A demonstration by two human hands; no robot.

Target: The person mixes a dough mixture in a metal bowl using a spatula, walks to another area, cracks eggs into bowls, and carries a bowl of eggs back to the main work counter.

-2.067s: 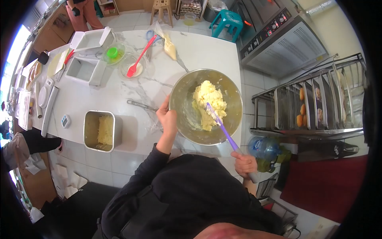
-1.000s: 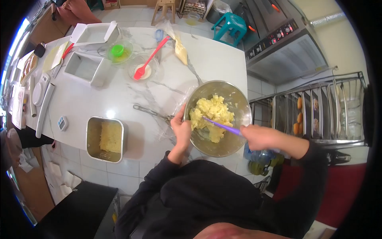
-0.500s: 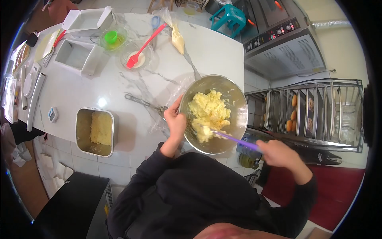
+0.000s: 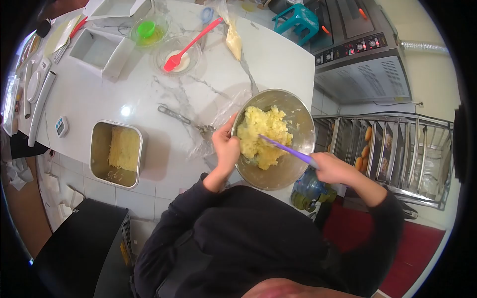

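Note:
My left hand (image 4: 227,148) grips the near-left rim of a steel mixing bowl (image 4: 258,178), thumb and fingers on either side of the edge. Inside lies a lumpy pale-yellow mixture (image 4: 268,124). The purple handle of a spatula (image 4: 290,150) is held in my right hand (image 4: 332,168) at the bowl's right side; its head is buried in the mixture and cannot be seen. Beside the bowl, a metal utensil (image 4: 179,116) rests on crumpled clear plastic (image 4: 201,149), its far end partly covered by my left hand.
Left on the marble table (image 4: 164,144) stands a steel container (image 4: 144,149) with yellow shreds. A red brush (image 4: 194,43) rests in a glass bowl. Piping bag (image 4: 233,42), white tin (image 4: 119,55) and timer (image 4: 61,126) lie around. An oven (image 4: 370,74) and tray rack (image 4: 392,116) stand right.
The spatula has pushed from the mixture's near side into its middle, and my right hand has moved up and left. The mixture is heaped differently. The camera view has shifted slightly.

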